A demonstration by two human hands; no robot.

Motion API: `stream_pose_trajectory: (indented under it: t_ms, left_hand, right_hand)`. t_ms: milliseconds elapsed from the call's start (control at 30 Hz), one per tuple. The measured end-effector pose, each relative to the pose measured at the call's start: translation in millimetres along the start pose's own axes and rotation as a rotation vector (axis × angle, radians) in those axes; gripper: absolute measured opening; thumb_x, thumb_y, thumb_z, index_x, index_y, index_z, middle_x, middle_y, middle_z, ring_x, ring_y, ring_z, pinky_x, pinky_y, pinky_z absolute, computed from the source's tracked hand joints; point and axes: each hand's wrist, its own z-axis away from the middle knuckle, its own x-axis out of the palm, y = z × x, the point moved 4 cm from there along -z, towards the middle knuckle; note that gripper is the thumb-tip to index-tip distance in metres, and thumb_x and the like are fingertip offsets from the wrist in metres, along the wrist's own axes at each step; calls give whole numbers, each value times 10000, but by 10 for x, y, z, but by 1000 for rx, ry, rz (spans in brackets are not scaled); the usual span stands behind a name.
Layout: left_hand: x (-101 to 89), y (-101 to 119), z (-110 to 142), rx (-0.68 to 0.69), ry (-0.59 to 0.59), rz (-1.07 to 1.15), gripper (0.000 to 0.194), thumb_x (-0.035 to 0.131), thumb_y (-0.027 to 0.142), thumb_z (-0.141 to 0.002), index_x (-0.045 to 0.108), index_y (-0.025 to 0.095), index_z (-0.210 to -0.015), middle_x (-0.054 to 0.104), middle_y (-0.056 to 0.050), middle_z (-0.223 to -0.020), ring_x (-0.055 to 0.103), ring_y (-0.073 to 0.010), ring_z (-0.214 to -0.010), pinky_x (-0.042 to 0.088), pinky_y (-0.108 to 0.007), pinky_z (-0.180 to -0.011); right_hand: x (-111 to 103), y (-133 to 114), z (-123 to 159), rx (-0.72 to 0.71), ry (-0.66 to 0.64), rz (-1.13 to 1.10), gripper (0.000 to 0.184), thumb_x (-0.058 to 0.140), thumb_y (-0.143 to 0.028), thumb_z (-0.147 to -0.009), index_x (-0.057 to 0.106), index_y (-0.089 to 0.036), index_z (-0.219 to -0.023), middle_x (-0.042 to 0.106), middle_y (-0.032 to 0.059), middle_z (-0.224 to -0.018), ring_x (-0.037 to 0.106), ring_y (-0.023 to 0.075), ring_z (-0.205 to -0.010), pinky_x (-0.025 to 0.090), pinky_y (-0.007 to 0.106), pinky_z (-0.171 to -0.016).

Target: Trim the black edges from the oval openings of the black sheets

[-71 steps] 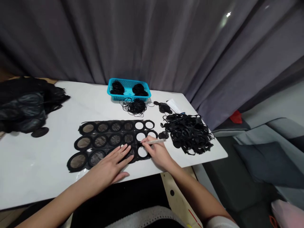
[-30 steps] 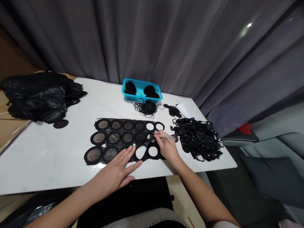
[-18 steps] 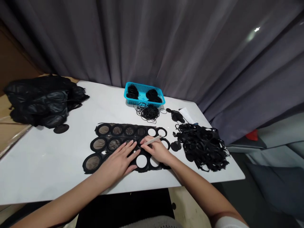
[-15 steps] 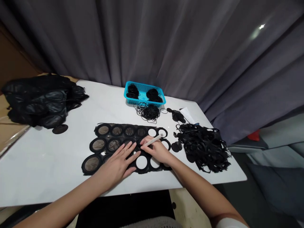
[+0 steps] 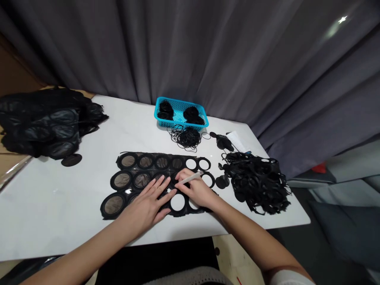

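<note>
So the left hand (image 5: pixel 145 209) is splayed on that black sheet (image 5: pixel 154 171) on the worktop (image 5: pixel 89 182), the right hand (image 5: pixel 198 190) is pinching a pale pen-like tool (image 5: pixel 191 177), and a snagging tip could rip it.

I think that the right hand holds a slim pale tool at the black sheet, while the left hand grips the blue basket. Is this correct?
Not quite: the left hand does not grip the blue basket; it lies spread on the black sheet, as the head view shows. The right hand does hold a slim pale tool there.
</note>
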Motion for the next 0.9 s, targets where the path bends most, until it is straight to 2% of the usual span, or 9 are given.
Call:
stream_pose_trajectory:
  t_ms: [133, 200, 267, 333, 433, 533, 667, 767, 900]
  left_hand:
    - [5, -7, -1, -10, 13, 12, 555, 551, 423, -1003, 430, 289, -1528, 338, -110, -1638, 292, -345, -1513, 364, -530, -1177]
    - [11, -8, 8, -11, 27, 26, 521, 550, 431, -1002, 475, 291, -1498, 351, -103, -1633, 286, -352, -1515, 355, -537, -1181]
    - [13, -1, 24, -14, 22, 19, 507, 562, 424, -996, 497, 291, -1481, 374, -104, -1621, 286, -362, -1514, 354, -544, -1179]
    - [-2, 11, 30, -19, 7, 2, 509, 575, 417, -989, 502, 294, -1478, 395, -106, -1609, 296, -371, -1508, 364, -545, -1170]
    - [-54, -2, -40, -25, -11, 11, 502, 589, 482, -974, 549, 295, -1439, 465, -106, -1564, 379, -371, -1469, 375, -550, -1159]
    - [-91, -117, -220, -41, -22, 16, 465, 553, 477, -998, 587, 238, -1395, 531, -130, -1507, 482, -330, -1405, 396, -522, -1153]
    - [-48, -361, -426, -41, -13, -4, 523, 525, 444, -1017, 509, 166, -1460, 425, -172, -1579, 377, -320, -1478, 361, -516, -1185]
    - [27, -466, -433, -28, -33, -2, 572, 554, 463, -1001, 460, 209, -1505, 387, -157, -1604, 329, -344, -1497, 344, -547, -1187]
    - [68, -476, -374, -37, -35, 15, 558, 567, 446, -995, 454, 269, -1513, 362, -133, -1623, 291, -372, -1508, 342, -572, -1179]
  right_hand:
    - [148, -59, 80, -108, 13, 196, 129, 483, -181, -1015, 602, -204, -971, 615, 82, -1063, 548, 215, -987, 475, 346, -881]
    - [118, -11, 69, -132, 41, 265, 181, 431, -170, -1018, 599, -199, -960, 638, 98, -1028, 550, 236, -965, 480, 367, -866]
    - [-69, 112, 11, -67, 160, 271, 207, 408, -183, -1014, 591, -199, -919, 650, 96, -944, 570, 243, -907, 484, 375, -839]
    - [-343, 266, -72, 46, 327, 219, 204, 418, -228, -1011, 575, -205, -882, 650, 75, -873, 587, 224, -813, 484, 356, -785]
    - [-592, 411, -240, 104, 405, 141, 181, 456, -290, -998, 562, -218, -870, 664, 46, -858, 592, 194, -730, 473, 321, -724]
    - [-519, 403, -432, 14, 316, 109, 172, 465, -289, -991, 565, -219, -869, 669, 53, -887, 619, 209, -821, 476, 331, -781]
    - [-259, 338, -601, -72, 125, 72, 153, 486, -248, -990, 565, -221, -861, 665, 50, -925, 614, 203, -893, 463, 331, -836]
    - [-205, 335, -632, -54, 53, 9, 156, 543, -232, -972, 556, -219, -817, 659, 34, -953, 604, 191, -929, 444, 328, -872]
    - [-229, 362, -611, -8, 5, -74, 174, 598, -235, -950, 546, -211, -786, 636, 31, -1028, 591, 194, -988, 435, 336, -908]
